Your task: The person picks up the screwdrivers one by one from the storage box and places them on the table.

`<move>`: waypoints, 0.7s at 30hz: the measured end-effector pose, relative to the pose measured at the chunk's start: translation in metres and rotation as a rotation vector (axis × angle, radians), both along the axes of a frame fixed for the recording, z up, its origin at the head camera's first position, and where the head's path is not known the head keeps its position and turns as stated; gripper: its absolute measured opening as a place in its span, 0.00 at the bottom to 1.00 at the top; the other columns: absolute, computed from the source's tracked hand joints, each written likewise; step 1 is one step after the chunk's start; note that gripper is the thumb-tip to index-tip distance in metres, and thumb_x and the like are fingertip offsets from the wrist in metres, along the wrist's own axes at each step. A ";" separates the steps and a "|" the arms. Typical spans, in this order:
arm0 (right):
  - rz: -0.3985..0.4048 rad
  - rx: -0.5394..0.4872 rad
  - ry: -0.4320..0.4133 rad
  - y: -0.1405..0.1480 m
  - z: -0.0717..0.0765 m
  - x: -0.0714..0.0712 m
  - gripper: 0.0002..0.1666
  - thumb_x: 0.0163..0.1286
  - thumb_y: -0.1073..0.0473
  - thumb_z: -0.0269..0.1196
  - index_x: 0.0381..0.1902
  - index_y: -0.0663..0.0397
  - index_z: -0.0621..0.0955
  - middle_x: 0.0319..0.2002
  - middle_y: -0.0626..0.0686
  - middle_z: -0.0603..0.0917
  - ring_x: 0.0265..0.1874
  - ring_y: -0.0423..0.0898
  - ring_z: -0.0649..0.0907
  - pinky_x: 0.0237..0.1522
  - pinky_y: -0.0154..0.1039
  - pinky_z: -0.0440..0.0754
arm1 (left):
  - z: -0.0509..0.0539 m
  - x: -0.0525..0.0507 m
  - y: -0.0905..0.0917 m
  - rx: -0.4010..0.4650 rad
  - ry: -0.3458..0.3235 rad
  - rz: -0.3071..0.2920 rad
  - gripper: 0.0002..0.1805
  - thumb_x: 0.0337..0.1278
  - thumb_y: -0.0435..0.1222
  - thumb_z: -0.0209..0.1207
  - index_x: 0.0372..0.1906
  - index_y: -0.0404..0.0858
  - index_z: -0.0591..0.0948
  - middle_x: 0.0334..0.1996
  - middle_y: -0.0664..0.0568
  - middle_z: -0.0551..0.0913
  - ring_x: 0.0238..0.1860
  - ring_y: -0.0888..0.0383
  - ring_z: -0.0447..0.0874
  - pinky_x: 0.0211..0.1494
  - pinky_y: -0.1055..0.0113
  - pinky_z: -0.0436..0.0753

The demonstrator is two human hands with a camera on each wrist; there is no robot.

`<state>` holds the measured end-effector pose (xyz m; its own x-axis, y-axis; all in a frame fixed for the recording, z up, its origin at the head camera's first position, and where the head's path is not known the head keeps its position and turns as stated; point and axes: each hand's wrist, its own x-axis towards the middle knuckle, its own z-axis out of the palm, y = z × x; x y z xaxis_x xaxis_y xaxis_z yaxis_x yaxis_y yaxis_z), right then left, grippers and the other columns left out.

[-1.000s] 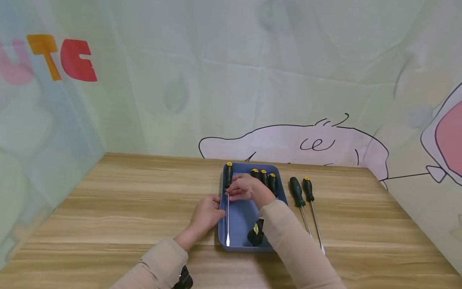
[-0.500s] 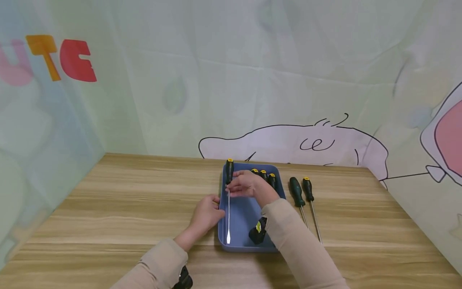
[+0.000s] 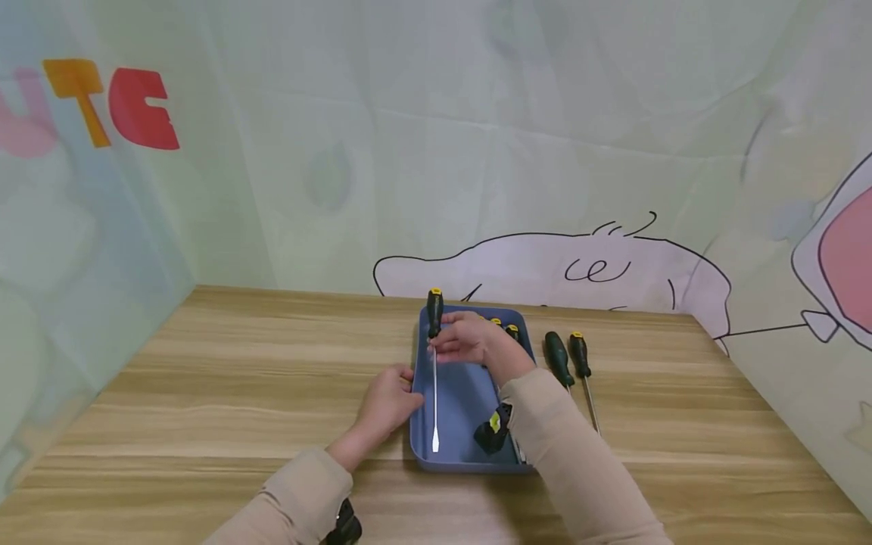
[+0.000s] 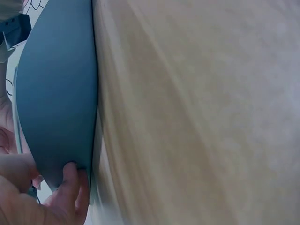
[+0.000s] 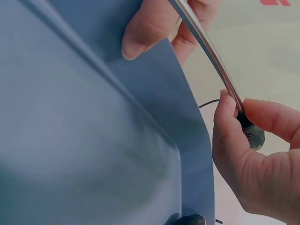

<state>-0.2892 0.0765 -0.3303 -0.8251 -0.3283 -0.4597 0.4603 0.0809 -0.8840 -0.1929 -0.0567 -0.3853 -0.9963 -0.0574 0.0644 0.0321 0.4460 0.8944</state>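
Note:
My right hand (image 3: 477,339) pinches a flat-blade screwdriver (image 3: 434,314) between thumb and finger, where the bare shaft meets the black, yellow-capped handle. It hangs above the left side of a blue tray (image 3: 458,401), blade toward me. In the right wrist view, the steel shaft of the screwdriver (image 5: 206,44) slants past the tray wall (image 5: 183,103). My left hand (image 3: 387,405) grips the tray's left wall, thumb inside and fingers outside, as the left hand (image 5: 149,30) shows there. Yellow-capped screwdrivers (image 3: 512,331) lie along the tray's right side, partly hidden by my right arm.
Right of the tray, a dark green-handled screwdriver (image 3: 557,356) and a yellow-capped black screwdriver (image 3: 579,354) lie on the wooden table (image 3: 272,363). A printed cloth backdrop (image 3: 306,151) stands behind the table. Black wrist devices sit at both sleeves.
My right hand has lifted the screwdriver up from the tray's left side and shifted it slightly right. My left hand has stayed on the tray wall.

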 end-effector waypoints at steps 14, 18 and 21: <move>0.022 -0.027 0.012 0.010 0.009 0.002 0.36 0.62 0.78 0.52 0.67 0.60 0.58 0.38 0.62 0.77 0.28 0.47 0.81 0.28 0.38 0.81 | 0.001 0.000 0.000 -0.002 -0.004 -0.006 0.15 0.34 0.21 0.59 0.36 0.23 0.76 0.24 0.41 0.82 0.26 0.54 0.79 0.26 0.65 0.79; 0.031 -0.036 0.019 0.012 0.012 0.005 0.37 0.62 0.78 0.52 0.68 0.60 0.56 0.42 0.65 0.77 0.28 0.46 0.81 0.29 0.38 0.81 | 0.001 0.000 0.000 0.000 0.006 -0.005 0.15 0.33 0.21 0.58 0.35 0.23 0.76 0.23 0.42 0.82 0.25 0.55 0.79 0.26 0.66 0.79; 0.033 -0.037 0.015 0.015 0.015 0.007 0.38 0.63 0.77 0.52 0.68 0.60 0.55 0.43 0.65 0.77 0.29 0.46 0.81 0.29 0.38 0.81 | 0.000 0.001 0.000 -0.001 0.016 -0.004 0.15 0.32 0.21 0.58 0.34 0.23 0.76 0.23 0.42 0.82 0.25 0.55 0.79 0.26 0.66 0.78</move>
<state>-0.2822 0.0912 -0.3151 -0.8200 -0.3725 -0.4346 0.4449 0.0630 -0.8934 -0.1922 -0.0569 -0.3850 -0.9953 -0.0532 0.0804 0.0483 0.4467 0.8934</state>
